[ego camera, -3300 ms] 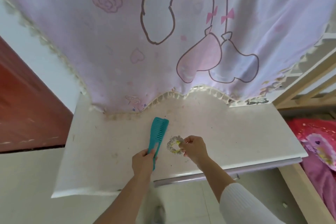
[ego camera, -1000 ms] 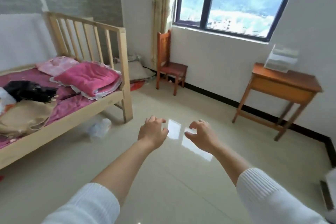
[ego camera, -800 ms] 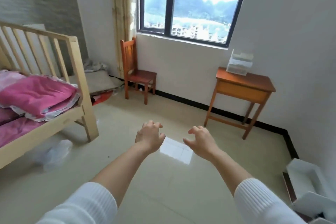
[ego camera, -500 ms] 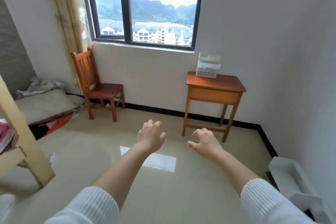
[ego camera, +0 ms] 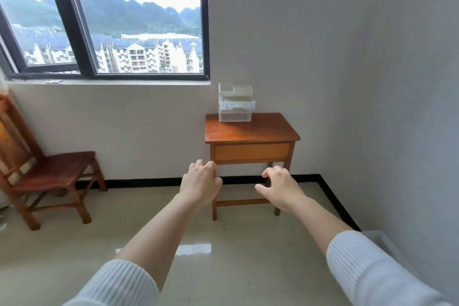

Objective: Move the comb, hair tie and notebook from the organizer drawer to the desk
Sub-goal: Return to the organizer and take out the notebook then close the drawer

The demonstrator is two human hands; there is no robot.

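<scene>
A clear plastic drawer organizer (ego camera: 236, 103) stands at the back of a small wooden table (ego camera: 250, 131) against the wall, straight ahead across the floor. One of its drawers sticks out a little. What lies inside the drawers I cannot make out. My left hand (ego camera: 201, 181) and my right hand (ego camera: 279, 185) are held out in front of me at about waist height, well short of the table. Both hands hold nothing, with fingers loosely curled and apart. The comb, hair tie, notebook and the desk are out of view.
A wooden chair (ego camera: 42, 174) stands at the left under the window (ego camera: 104, 17). A white wall runs along the right side. A pale box edge (ego camera: 382, 238) shows at the lower right. Glossy tiled floor (ego camera: 223, 243) lies between me and the table.
I set the comb and hair tie on the white desk, then turned away past the bed towards the window. The wooden table with the organizer has swung to centre and grown nearer.
</scene>
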